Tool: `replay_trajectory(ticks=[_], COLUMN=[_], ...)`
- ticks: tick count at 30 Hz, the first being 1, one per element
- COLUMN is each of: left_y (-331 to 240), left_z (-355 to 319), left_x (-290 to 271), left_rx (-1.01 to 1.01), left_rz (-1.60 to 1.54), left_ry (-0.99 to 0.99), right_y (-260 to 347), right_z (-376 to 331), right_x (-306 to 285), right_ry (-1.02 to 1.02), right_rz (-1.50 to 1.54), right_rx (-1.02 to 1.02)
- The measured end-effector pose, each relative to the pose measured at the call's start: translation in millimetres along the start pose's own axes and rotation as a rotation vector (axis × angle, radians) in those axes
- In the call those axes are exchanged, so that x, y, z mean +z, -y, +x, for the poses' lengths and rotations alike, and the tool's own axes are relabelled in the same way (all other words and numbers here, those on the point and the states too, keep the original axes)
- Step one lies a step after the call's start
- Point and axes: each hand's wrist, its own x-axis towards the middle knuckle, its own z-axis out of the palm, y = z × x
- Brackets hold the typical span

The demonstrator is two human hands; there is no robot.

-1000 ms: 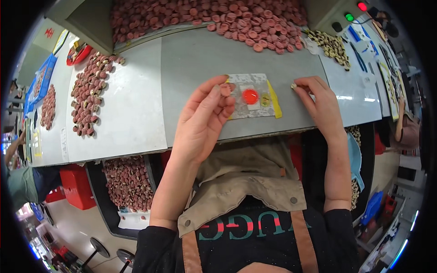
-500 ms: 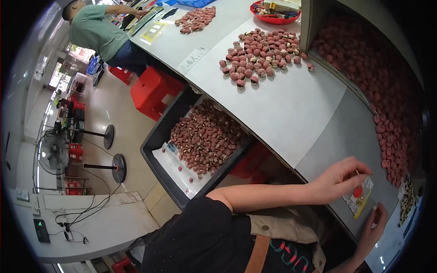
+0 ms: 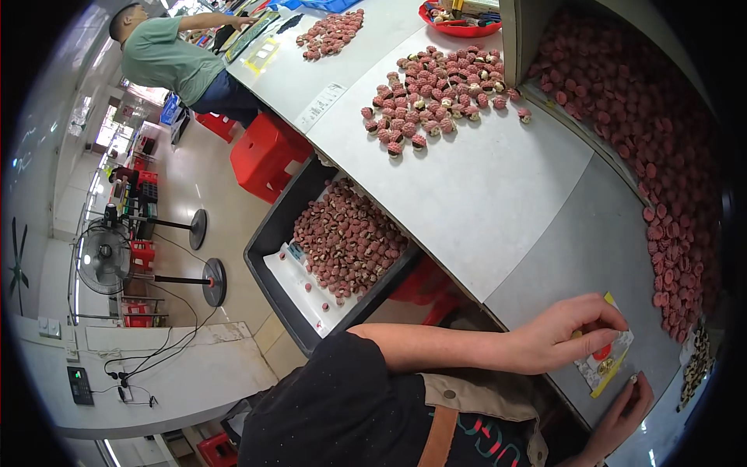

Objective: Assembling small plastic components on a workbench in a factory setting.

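On the grey table at lower right lies a small patterned sheet with yellow edges. A red round piece and a small gold-coloured piece rest on it. My left hand is over the sheet's far side, thumb and fingers bent together; whatever they hold, if anything, is hidden. Close to the sheet's near corner, my right hand pinches a small pale piece at its fingertips.
Pink bumpy caps fill a bin at right and spill forward. Dark-and-cream pieces lie near it. Assembled pink-topped pieces are heaped on the table. A black crate holds more, beside a red stool. Another person works far left.
My left thumb and fingers have come closer together over the sheet. My right hand has drawn slightly back with the pale piece. The whole view has shifted a little.
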Motion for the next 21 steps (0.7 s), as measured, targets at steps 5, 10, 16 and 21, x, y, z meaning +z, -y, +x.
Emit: replay_trajectory(ticks=[5,10,16,21], left_y=[0,-1,2,0], left_z=[1,-1,0,1], left_x=[1,2,4,5], left_rx=[-0.009,-0.038,0.011,-0.023], left_rz=[0.008,-0.029,0.016,-0.027], left_ry=[0.008,0.003,-0.005,0.017], right_y=[38,42,40,14], right_z=[6,6,6,3], right_x=[-2,1,0,-3], right_ry=[-0.094,-0.122,-0.127,-0.082], right_rz=[-0.151,-0.086,-0.111,-0.196], right_rx=[-0.079,-0.063,-0.103,-0.168])
